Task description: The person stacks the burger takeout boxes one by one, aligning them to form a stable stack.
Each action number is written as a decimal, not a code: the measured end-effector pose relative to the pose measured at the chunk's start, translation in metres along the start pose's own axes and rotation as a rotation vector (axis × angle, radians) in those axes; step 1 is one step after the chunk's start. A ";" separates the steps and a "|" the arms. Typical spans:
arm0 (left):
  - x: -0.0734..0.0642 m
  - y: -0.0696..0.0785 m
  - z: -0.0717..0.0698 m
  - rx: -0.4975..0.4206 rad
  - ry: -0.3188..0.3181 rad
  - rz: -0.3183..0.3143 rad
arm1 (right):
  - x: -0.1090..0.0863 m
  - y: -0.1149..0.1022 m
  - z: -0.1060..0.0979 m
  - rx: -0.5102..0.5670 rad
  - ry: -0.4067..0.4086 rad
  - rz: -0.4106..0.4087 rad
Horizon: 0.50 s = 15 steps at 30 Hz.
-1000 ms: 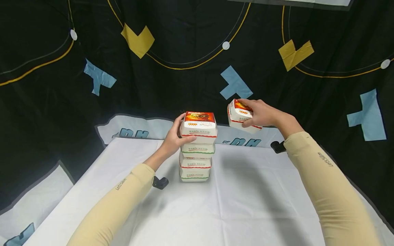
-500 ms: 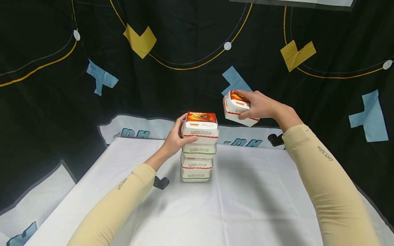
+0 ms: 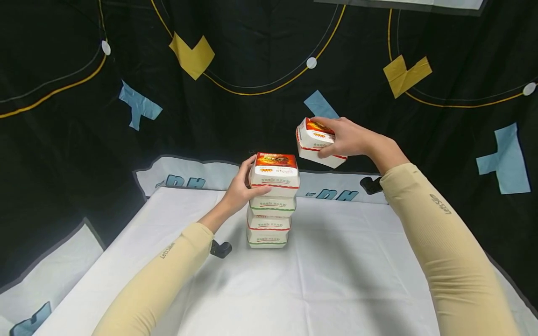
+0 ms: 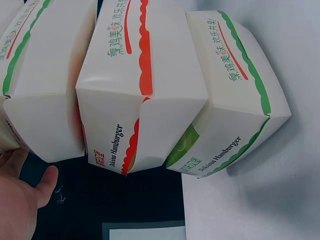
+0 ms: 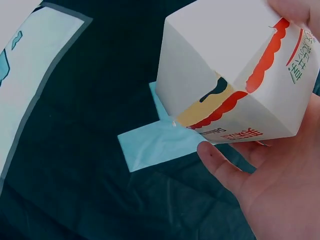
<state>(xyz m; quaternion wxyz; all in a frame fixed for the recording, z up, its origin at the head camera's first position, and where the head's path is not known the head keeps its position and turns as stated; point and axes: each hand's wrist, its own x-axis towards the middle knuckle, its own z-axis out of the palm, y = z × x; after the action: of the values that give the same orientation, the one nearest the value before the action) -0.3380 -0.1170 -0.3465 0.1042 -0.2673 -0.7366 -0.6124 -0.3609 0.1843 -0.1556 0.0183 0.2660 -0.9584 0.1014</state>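
A stack of several white burger boxes (image 3: 269, 223), banded in turn with red and green scalloped lines, stands on the white table. My left hand (image 3: 238, 187) grips the top burger box (image 3: 275, 175) of the stack at its left side, thumb across the front. In the left wrist view that hand (image 4: 25, 202) shows beside the upper boxes, and the lower green-banded box (image 4: 235, 95) rests on the table. Up and right of the stack, my right hand (image 3: 352, 137) holds another red-banded burger box (image 3: 313, 142) in the air, tilted. The right wrist view shows this box (image 5: 225, 65) from below.
The white-covered table (image 3: 336, 280) stretches out around the stack. Behind it hangs a black curtain (image 3: 252, 121) with blue and yellow patches and a pale lettered strip (image 3: 332, 186) along the table's far edge. A dark wrist-worn device (image 3: 220, 249) sits at the left wrist.
My right hand has lifted its burger box upward and moved it left, closer to the stack. The left hand and the stacked boxes have stayed put.
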 end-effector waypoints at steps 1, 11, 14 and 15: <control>0.000 0.000 0.000 0.000 -0.001 0.001 | 0.001 -0.002 -0.001 -0.002 0.001 -0.001; -0.003 0.000 -0.001 0.018 0.006 -0.007 | 0.014 -0.027 -0.002 0.047 0.017 -0.050; -0.001 0.001 0.000 0.020 0.005 -0.003 | 0.016 -0.034 -0.001 0.049 0.014 -0.066; -0.001 0.001 0.000 0.020 0.003 -0.006 | 0.016 -0.036 -0.001 0.048 0.011 -0.069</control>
<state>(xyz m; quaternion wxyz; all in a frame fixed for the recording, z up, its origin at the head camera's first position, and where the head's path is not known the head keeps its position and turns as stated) -0.3366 -0.1171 -0.3457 0.1064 -0.2633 -0.7434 -0.6056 -0.3560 0.1461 -0.1466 0.0209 0.2986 -0.9459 0.1251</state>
